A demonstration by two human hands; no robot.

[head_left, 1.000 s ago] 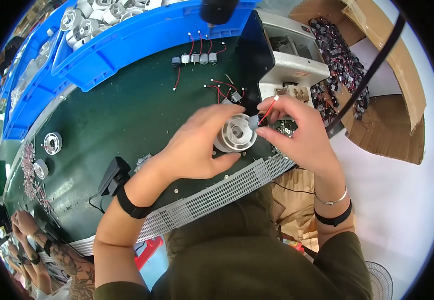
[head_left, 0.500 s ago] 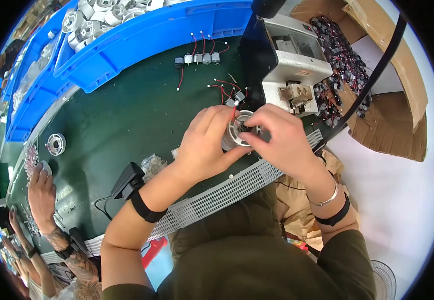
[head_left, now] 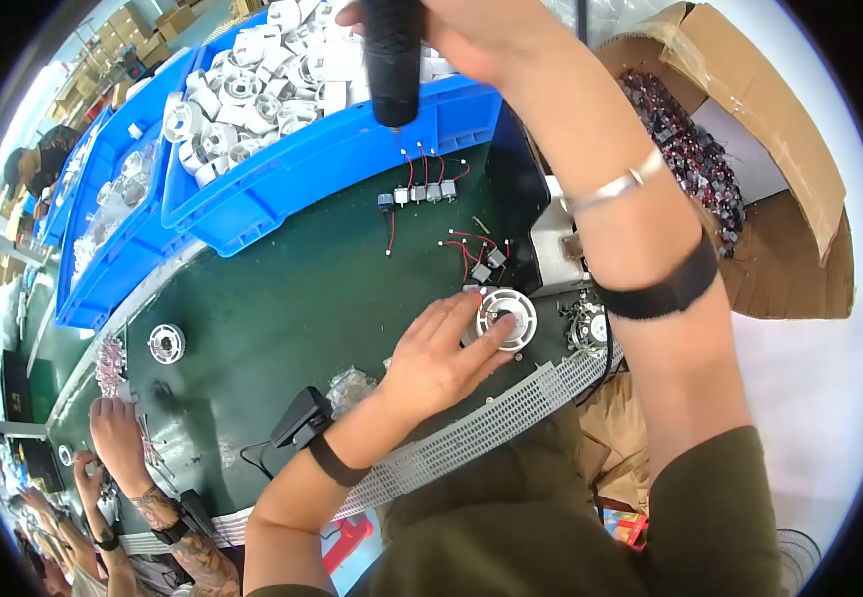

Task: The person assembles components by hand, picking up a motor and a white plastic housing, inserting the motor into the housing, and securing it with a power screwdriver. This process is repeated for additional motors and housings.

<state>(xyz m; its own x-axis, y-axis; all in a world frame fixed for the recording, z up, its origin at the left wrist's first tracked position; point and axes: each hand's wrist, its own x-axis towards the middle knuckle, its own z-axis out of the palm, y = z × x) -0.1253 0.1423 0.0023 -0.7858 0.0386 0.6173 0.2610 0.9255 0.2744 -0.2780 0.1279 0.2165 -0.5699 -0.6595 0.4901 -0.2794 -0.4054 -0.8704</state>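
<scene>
My left hand [head_left: 431, 363] holds a white ring-shaped plastic housing [head_left: 522, 336] down on the green table. Its thumb reaches over the dark centre, and the fingers lie along the left rim, by a red wire. High up, my right hand [head_left: 476, 35] is wrapped round a black cylindrical tool [head_left: 393, 70], probably a hanging powered screwdriver; the tip of a finger shows on its far left side. The top of the tool is cut off by the picture's edge. Just beyond the housing lie a few small motors [head_left: 488, 264] with red wires.
A blue bin [head_left: 322, 149] of white plastic parts stands at the back. In front of it is a row of small motors [head_left: 431, 191]. A press-like machine [head_left: 556, 249] and a cardboard box [head_left: 780, 269] of motors are at right. A co-worker's hand [head_left: 118, 438] is at left.
My right hand has left the housing and risen to the black tool at the top. My left hand stays on the housing. The view has shifted, showing more of the bins.
</scene>
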